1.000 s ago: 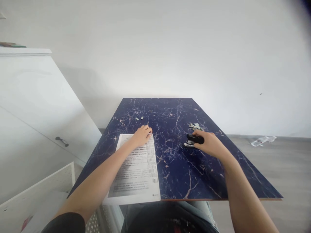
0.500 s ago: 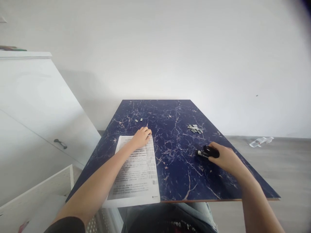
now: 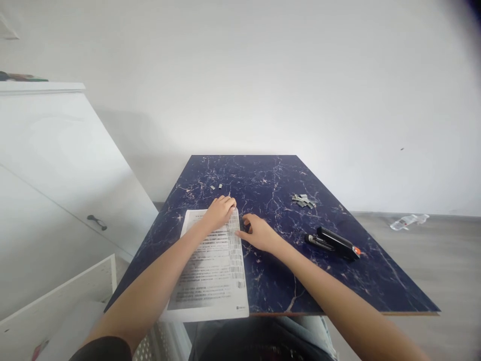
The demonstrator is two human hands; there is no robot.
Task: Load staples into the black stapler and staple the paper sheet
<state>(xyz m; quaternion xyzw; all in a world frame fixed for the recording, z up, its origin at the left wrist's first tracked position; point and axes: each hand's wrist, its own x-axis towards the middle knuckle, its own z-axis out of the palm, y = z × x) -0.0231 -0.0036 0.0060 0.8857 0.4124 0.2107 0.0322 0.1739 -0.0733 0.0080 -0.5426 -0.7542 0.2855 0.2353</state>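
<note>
A stack of printed paper (image 3: pixel 210 281) lies at the table's near left, its bottom edge reaching past the front edge. My left hand (image 3: pixel 221 211) is closed on its top right corner, fingers together; how far they go under the paper is hidden. My right hand (image 3: pixel 259 232) is at the paper's right edge, thumb tip at the margin and curved fingers apart, holding nothing. To its right rests a black stapler (image 3: pixel 334 242) with an orange-red mark on its rear end.
A small pile of staple strips (image 3: pixel 303 200) sits on the blue marbled table (image 3: pixel 259 170), with two short strips (image 3: pixel 220 186) farther left. A white cabinet (image 3: pixel 56 150) stands left. Clear plastic packaging (image 3: pixel 409 221) lies on the floor at right.
My right hand has let go of the stapler, which now lies on the table, and has moved left to the paper's edge. My left hand stays at the paper's top corner.
</note>
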